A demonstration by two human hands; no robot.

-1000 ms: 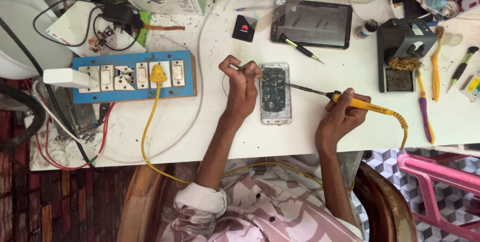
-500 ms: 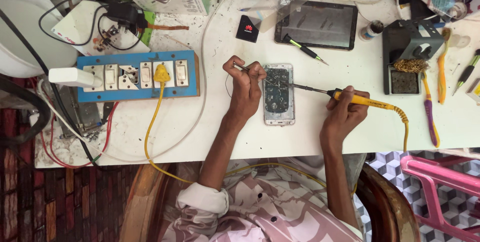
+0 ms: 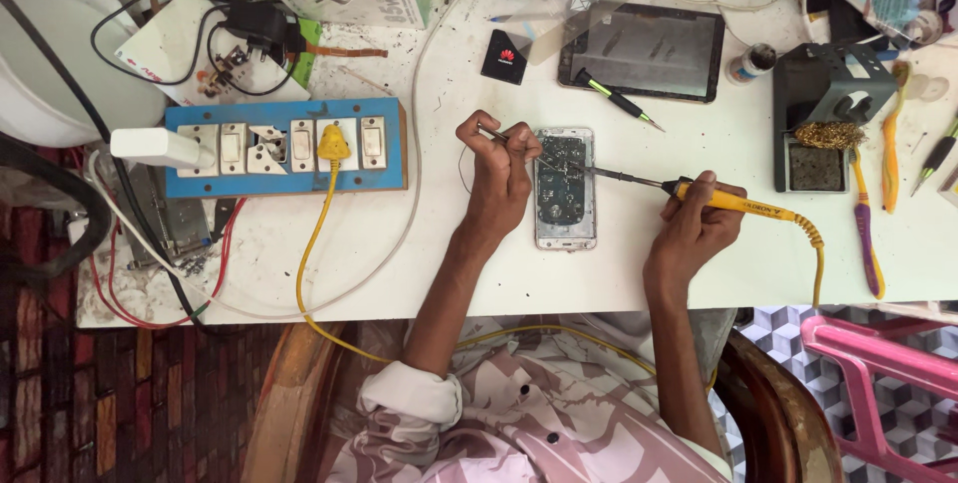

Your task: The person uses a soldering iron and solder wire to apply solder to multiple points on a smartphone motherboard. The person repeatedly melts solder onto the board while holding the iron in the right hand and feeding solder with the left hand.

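Note:
An opened phone (image 3: 565, 206) lies back up on the white table (image 3: 639, 263), its insides bare. My left hand (image 3: 502, 172) rests at the phone's left edge and pinches metal tweezers (image 3: 496, 134) whose tips reach over the phone's upper part. My right hand (image 3: 699, 224) grips a yellow-handled soldering iron (image 3: 738, 204). The iron's dark tip (image 3: 599, 173) points left onto the phone's upper board. A yellow cord (image 3: 813, 243) runs from the iron off the table's front edge.
A blue switch board (image 3: 289, 149) with a yellow plug lies left. A tablet (image 3: 644, 51) and a green-tipped screwdriver (image 3: 614, 99) sit behind the phone. A black iron stand (image 3: 823, 124) with brass wool is right, beside more tools (image 3: 863, 243). A pink chair (image 3: 878, 363) stands low right.
Both hands stay at the phone; the iron's tip and the tweezers have shifted only slightly over the board. The view has moved a little.

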